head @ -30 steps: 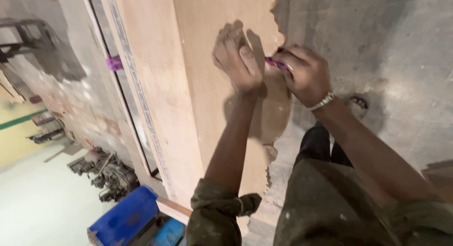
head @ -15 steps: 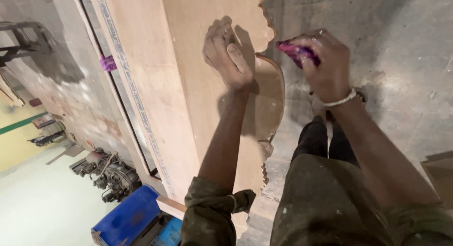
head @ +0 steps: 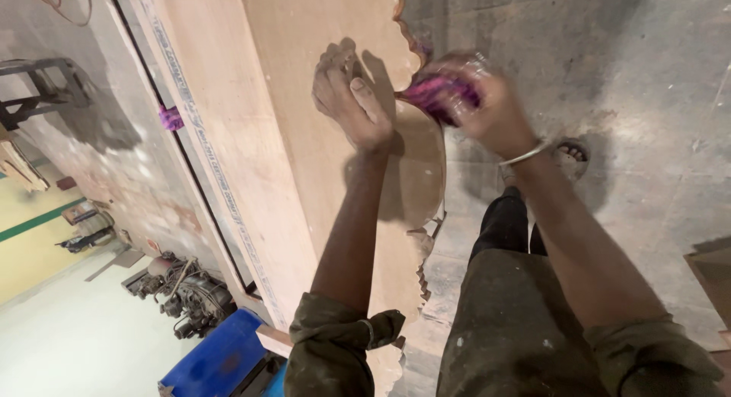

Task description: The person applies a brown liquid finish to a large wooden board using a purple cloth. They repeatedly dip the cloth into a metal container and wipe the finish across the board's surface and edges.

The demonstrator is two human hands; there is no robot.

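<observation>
Though blurred, purple pad [head: 438,96] within right fingers [head: 466,102]

You are in a woodworking workshop. Large plywood sheets [head: 228,138] lean in front of you, one with a scalloped, cut-out edge [head: 422,237]. The floor is bare grey concrete [head: 632,85], dusty and stained. To your left, a greasy machine motor [head: 186,290] sits on the ground beside a blue box [head: 217,359], and a dark metal stand [head: 46,92] rests against a rough, patchy wall [head: 99,161].
</observation>
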